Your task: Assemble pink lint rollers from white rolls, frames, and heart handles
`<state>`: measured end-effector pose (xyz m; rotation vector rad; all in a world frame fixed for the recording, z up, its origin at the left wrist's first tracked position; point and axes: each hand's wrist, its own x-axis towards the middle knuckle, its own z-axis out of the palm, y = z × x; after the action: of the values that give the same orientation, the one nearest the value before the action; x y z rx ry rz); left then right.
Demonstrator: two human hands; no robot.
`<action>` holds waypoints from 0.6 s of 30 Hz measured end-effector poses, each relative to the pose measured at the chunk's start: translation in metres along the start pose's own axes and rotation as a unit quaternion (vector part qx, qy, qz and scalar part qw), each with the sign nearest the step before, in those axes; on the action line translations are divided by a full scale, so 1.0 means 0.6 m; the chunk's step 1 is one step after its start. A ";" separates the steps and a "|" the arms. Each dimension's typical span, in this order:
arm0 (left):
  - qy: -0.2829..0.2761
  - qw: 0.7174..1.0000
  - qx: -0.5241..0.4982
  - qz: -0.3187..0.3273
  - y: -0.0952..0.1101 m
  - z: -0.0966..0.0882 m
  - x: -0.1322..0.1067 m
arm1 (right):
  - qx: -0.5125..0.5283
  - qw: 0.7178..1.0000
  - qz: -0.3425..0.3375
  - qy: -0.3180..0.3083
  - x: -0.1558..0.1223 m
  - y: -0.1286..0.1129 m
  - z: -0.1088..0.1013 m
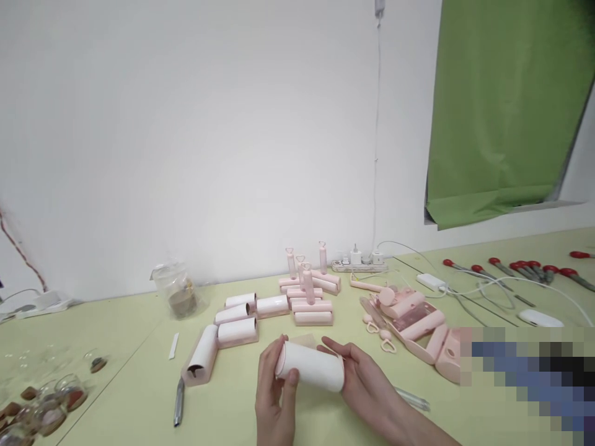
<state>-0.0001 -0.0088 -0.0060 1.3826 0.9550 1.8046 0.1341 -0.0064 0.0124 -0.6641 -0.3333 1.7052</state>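
Gripping the white roll (313,367), left hand (269,390) and right hand (365,381) held opposite ends; clear bag (168,277) contained something brown (183,305), too hazy to identify.

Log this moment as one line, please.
left hand: holds white roll | right hand: at roll's right end | beyond, left: other white rolls | right: pink parts

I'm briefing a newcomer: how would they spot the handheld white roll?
Find the pale green table, then the left hand and right hand over it. Between them is the white roll; similar rolls lie farther left, but only this one is held.
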 end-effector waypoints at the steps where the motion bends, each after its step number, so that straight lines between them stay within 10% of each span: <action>1: -0.006 1.000 -0.001 0.015 -0.001 0.003 -0.003 | -0.003 1.000 0.007 -0.013 -0.004 0.003 0.004; 8: -0.036 0.989 0.005 0.144 -0.012 0.010 -0.017 | -0.044 0.998 0.013 -0.040 -0.010 -0.002 0.001; 18: -0.007 0.999 -0.017 0.047 -0.027 0.007 -0.012 | -0.159 0.985 -0.061 -0.038 -0.033 0.003 0.010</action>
<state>0.0068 -0.0060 -0.0227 1.4394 0.8617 1.8678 0.1314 -0.0254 0.0210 -0.7930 -0.6968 1.5768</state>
